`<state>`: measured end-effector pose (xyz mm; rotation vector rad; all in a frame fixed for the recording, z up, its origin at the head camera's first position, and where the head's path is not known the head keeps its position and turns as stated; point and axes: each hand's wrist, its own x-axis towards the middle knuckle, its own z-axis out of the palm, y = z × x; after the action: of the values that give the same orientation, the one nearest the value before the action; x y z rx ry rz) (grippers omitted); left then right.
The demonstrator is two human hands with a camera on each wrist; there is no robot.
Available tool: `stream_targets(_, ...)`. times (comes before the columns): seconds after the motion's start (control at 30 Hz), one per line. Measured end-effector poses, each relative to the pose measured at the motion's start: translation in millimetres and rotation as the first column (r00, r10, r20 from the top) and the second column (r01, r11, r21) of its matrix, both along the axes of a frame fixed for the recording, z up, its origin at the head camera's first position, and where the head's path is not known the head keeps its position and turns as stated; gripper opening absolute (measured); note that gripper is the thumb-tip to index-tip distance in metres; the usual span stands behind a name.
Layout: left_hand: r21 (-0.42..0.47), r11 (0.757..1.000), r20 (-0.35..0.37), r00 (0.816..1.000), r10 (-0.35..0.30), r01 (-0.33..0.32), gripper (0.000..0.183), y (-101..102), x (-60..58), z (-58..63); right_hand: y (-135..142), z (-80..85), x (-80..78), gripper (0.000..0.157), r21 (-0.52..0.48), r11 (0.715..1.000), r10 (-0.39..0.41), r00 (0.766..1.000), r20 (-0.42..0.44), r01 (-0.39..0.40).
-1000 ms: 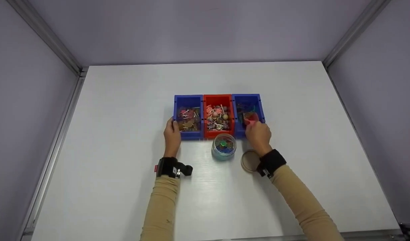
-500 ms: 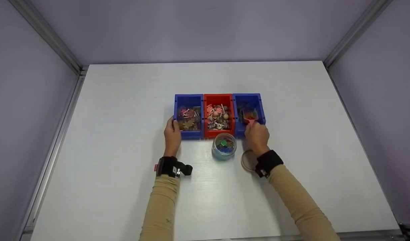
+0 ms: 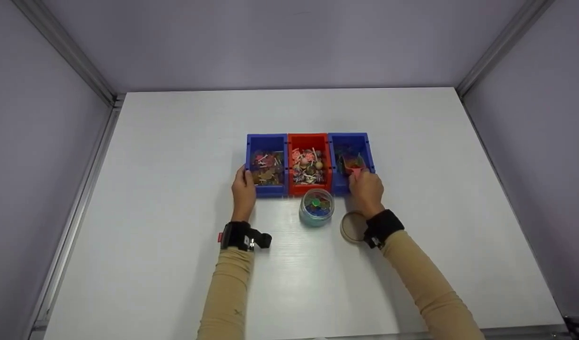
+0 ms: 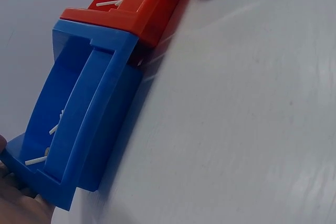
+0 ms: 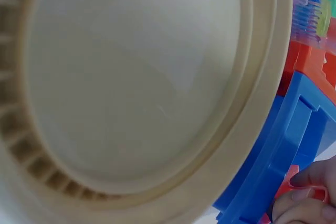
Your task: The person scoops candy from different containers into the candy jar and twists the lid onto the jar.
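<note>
My left hand [image 3: 243, 194] grips the outer side wall of the left blue bin [image 3: 270, 191], with the thumb at its rim. Lollipops lie in that bin, and their white sticks show in the left wrist view. In my right hand [image 3: 367, 191] is the handle of a small red scoop [image 3: 356, 171]. The scoop's bowl is down inside the right blue bin [image 3: 339, 186], among small coloured translucent pieces. Fingers pinching the red handle [image 5: 287, 182] appear at the lower right of the right wrist view. What lies in the scoop is too small to tell.
Between the blue bins stands a red bin [image 3: 306, 190] of lollipops and sweets. An uncovered clear jar [image 3: 316, 215] of coloured pieces stands in front of it. A round beige lid [image 3: 352, 227] lies by my right wrist and fills much of the right wrist view.
My right hand has shifted a little left and then back right, while the scoop's bowl has tilted and moved slightly farther into the right blue bin. The left hand stays in place.
</note>
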<state>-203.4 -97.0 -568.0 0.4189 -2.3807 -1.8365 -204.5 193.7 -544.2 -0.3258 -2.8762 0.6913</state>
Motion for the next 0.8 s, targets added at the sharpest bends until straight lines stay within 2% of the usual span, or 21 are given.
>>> stream_targets(0.23,0.005,1.0,0.009,1.0,-0.001,0.001,0.042,1,0.1,-0.4,3,-3.6,1.5,0.034,0.025,0.999,0.033,0.999,-0.008,-0.033)
stream_targets(0.5,-0.008,1.0,0.009,1.0,0.0,0.0,0.043,0,0.7,-0.8,7,-7.8,6.3,0.034,0.084,0.995,0.062,0.995,-0.08,-0.055)
stream_targets(0.8,-0.012,1.0,-0.007,1.0,-0.001,0.001,0.042,1,0.5,-0.8,14,-13.1,11.1,0.034,0.065,0.994,0.095,0.992,-0.083,-0.089)
